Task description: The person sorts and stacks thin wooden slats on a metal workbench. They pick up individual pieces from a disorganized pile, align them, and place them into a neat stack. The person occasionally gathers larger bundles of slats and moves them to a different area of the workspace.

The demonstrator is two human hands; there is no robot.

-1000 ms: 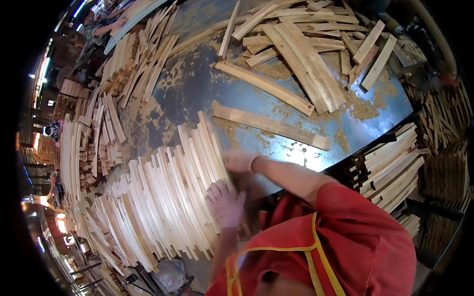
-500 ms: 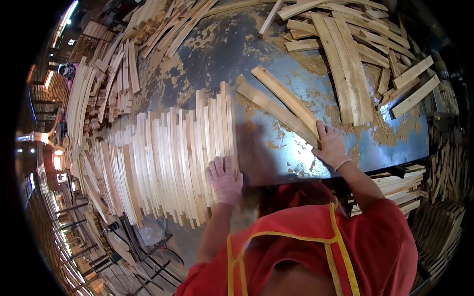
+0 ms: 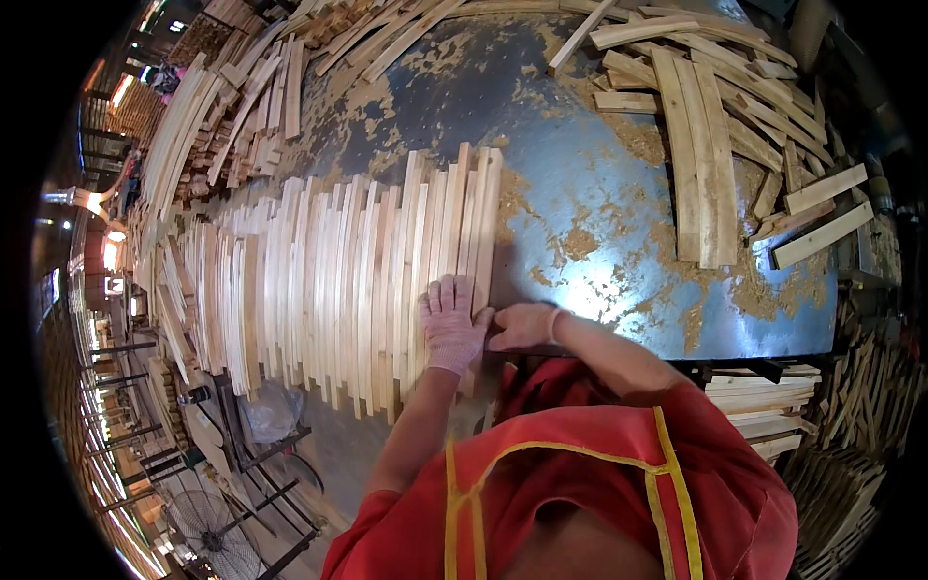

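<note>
**Two gloved hands closing up a row of wooden slats on a steel table**

The person's left hand (image 3: 450,324), in a pale pink knitted glove, lies flat and open, palm down, on the near ends of the rightmost slats in the row of pale, slightly curved wooden slats (image 3: 358,280). The right hand (image 3: 522,326), gloved alike, presses sideways against the row's right edge, fingers extended; it grips nothing. Half a second ago this hand was well apart from the row, on a loose slat lying at an angle on the bare table; that slat and its neighbour are no longer lying there, and the row's right edge (image 3: 486,227) now reaches further right. The likely reading is that they have been added and are being squared up.

The row rests on the blue-grey, sawdust-strewn steel table (image 3: 580,184), its near ends overhanging the front edge. Its slats are too many and too tightly packed to count exactly; several dozen is a fair estimate. A loose pile of flat wooden slats (image 3: 706,145) lies at the table's far right, roughly twenty visible. Further stacked slats (image 3: 193,126) line the far left. A floor fan (image 3: 217,532) stands below.
</note>
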